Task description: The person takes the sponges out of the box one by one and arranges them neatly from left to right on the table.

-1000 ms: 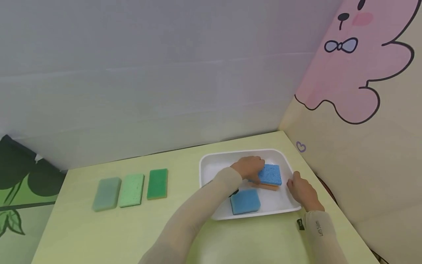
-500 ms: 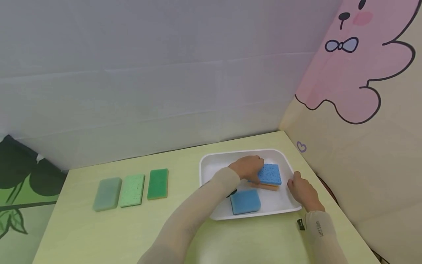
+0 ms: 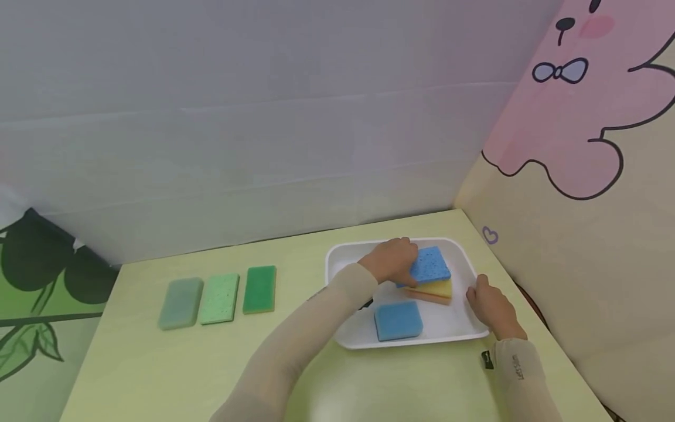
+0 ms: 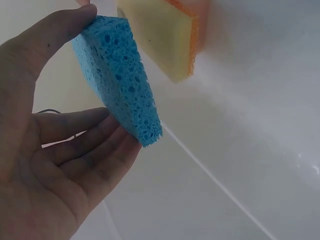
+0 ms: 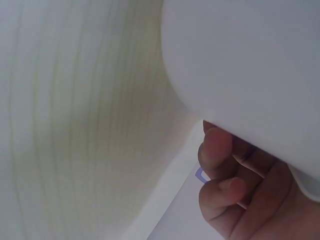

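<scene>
My left hand (image 3: 392, 259) pinches a blue porous sponge (image 3: 430, 265) between thumb and fingers, above the white tray (image 3: 343, 339). In the left wrist view the same blue sponge (image 4: 117, 80) is tilted, thumb on its upper end and fingers along its lower side. Just under it in the tray lies a yellow sponge (image 3: 439, 288) with an orange layer below. A second, smoother blue sponge (image 3: 398, 321) rests near the tray's front side. My right hand (image 3: 493, 305) grips the tray's right rim. In the right wrist view its curled fingers (image 5: 217, 150) lie against the tray's outer side.
Left of the tray, a grey-green sponge (image 3: 181, 303), a light green sponge (image 3: 220, 299) and a dark green sponge (image 3: 259, 289) lie in a row on the pale yellow table (image 3: 174, 375). A grey wall (image 3: 263, 158) stands behind, and a wall with a pink bear (image 3: 559, 129) on the right.
My left hand has raised the blue porous sponge off the yellow one, moving slightly up and away, so more yellow shows. The right hand stays at the rim; the head view has shifted slightly.
</scene>
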A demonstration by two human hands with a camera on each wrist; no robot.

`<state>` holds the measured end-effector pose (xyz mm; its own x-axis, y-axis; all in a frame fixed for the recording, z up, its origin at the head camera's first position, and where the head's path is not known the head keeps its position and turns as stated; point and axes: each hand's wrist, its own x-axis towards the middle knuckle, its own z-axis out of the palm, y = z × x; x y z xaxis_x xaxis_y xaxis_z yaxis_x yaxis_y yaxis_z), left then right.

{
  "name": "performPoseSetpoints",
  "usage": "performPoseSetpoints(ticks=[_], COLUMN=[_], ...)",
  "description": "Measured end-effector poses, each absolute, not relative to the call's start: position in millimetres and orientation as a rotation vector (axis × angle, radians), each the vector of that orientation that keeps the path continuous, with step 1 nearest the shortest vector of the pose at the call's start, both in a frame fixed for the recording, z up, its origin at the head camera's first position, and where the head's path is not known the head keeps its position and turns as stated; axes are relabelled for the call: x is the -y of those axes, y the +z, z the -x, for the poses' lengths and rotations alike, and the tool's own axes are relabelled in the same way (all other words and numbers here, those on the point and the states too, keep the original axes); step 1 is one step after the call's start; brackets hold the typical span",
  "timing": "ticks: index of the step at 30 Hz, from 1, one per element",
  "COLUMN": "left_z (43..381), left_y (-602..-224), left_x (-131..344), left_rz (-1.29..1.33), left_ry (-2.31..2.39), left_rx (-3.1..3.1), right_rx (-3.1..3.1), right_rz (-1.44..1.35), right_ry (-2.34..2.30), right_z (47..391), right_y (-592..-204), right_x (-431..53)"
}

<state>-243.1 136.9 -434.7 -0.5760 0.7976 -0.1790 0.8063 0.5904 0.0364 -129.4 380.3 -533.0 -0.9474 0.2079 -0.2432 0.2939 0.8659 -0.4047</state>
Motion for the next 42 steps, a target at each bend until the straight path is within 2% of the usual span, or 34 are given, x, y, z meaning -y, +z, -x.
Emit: performPoseSetpoints(ticks=[9, 19, 33, 42], left_z=[245.2, 253.3, 245.4, 242.2], left_y=[-424.7, -416.5, -420.3, -415.5], left_x=[-102.9, -35.1, 53.4, 81.2], left_rz=[-1.326, -1.169, -1.028, -0.951], left_ry=[-0.098, 0.002, 0.125, 0.181], left_rx=[-2.614, -2.71, -2.746, -2.761], right_rx=[-2.836, -2.835, -2.818, -2.828], right_rz=[-0.389, -0.366, -0.349, -0.326], right_ry=[-0.669, -0.679, -0.665, -0.666], right_z=[129.4, 126.8, 124.7, 126.6], right_y=[-535.7, -530.8, -528.3, -532.7], right_x=[-378.0, -383.4, -385.8, -387.9])
